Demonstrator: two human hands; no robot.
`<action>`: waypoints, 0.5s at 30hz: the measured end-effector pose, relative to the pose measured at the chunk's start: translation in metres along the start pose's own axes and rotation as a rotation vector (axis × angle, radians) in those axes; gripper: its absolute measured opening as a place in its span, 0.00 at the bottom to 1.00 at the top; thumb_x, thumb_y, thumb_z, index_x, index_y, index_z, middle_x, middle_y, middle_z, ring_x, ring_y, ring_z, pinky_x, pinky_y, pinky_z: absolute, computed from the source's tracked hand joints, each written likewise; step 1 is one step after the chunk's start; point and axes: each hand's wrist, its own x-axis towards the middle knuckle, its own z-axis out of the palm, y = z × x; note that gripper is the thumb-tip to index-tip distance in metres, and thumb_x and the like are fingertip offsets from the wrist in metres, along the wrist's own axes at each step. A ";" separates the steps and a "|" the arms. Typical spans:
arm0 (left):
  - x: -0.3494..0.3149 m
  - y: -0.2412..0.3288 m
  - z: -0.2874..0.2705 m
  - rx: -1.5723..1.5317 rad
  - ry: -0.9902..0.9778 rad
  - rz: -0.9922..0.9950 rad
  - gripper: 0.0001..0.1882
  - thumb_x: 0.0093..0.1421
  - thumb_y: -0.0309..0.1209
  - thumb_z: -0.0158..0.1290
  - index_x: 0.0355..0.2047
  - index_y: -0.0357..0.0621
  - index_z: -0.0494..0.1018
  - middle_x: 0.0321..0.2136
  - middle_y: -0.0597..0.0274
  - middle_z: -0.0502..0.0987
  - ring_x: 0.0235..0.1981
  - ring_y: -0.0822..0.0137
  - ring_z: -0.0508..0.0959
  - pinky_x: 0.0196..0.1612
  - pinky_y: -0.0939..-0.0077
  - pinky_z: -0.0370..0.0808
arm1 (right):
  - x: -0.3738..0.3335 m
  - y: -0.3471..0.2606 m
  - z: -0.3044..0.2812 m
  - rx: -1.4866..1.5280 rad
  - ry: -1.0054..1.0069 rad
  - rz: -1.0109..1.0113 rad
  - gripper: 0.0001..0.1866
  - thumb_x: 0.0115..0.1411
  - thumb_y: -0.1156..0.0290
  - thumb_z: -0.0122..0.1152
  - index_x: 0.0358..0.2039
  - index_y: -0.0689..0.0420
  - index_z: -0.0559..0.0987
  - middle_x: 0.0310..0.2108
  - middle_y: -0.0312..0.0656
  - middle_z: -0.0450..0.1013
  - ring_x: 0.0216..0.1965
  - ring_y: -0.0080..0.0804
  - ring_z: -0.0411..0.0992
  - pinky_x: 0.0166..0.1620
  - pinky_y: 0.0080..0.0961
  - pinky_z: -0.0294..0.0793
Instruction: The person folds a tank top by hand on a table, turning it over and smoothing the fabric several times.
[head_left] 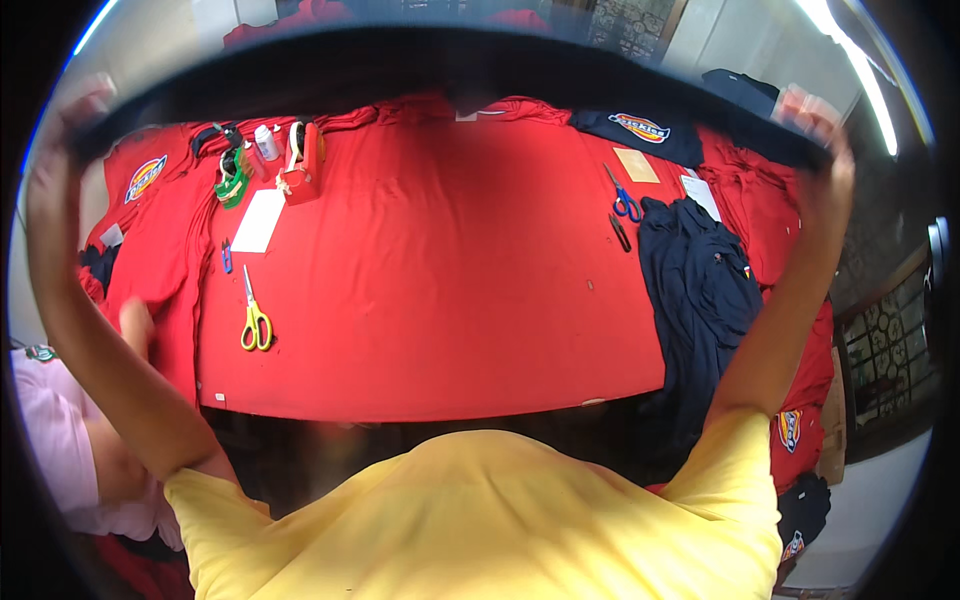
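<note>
A dark navy cloth point(420, 75), seen as a long blurred band, is stretched across the far side of the view above the table. Both my arms are raised and spread wide. At its left end my left hand point(72, 125) grips the cloth, smeared by motion. My right hand point(822, 130) is closed on the opposite end, also blurred. Whether the cloth is a whole garment cannot be made out. Below it lies a table covered in red fabric point(430, 270).
Yellow-handled scissors point(256, 325), blue thread snips point(227, 256), white paper point(258, 221), and green point(231, 180) and red point(300, 175) tape dispensers lie left. Blue scissors point(625, 200), black snips point(620, 233) and a navy garment point(695, 275) lie right. Someone in pink point(60, 440) is at the left.
</note>
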 end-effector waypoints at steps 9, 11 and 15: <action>-0.119 0.145 0.056 -1.141 -0.893 -0.792 0.20 0.51 0.28 0.54 0.43 0.30 0.72 0.27 0.53 0.79 0.28 0.70 0.79 0.33 0.80 0.76 | -0.180 -0.007 -0.005 1.083 -0.792 0.769 0.33 0.44 0.66 0.74 0.50 0.66 0.72 0.43 0.54 0.74 0.51 0.49 0.72 0.62 0.47 0.58; -0.126 0.148 0.086 -1.247 -0.970 -0.910 0.22 0.55 0.32 0.56 0.47 0.31 0.71 0.28 0.54 0.79 0.28 0.71 0.79 0.32 0.80 0.76 | -0.187 -0.010 0.020 1.191 -0.817 0.731 0.43 0.48 0.59 0.72 0.59 0.67 0.63 0.51 0.59 0.70 0.56 0.51 0.68 0.63 0.49 0.57; -0.155 0.132 0.175 -0.664 -1.019 -0.917 0.19 0.61 0.37 0.54 0.44 0.32 0.73 0.28 0.56 0.79 0.30 0.72 0.79 0.36 0.75 0.75 | -0.216 0.035 0.090 1.306 -0.570 1.093 0.29 0.62 0.55 0.55 0.57 0.63 0.67 0.49 0.51 0.71 0.50 0.41 0.71 0.54 0.37 0.68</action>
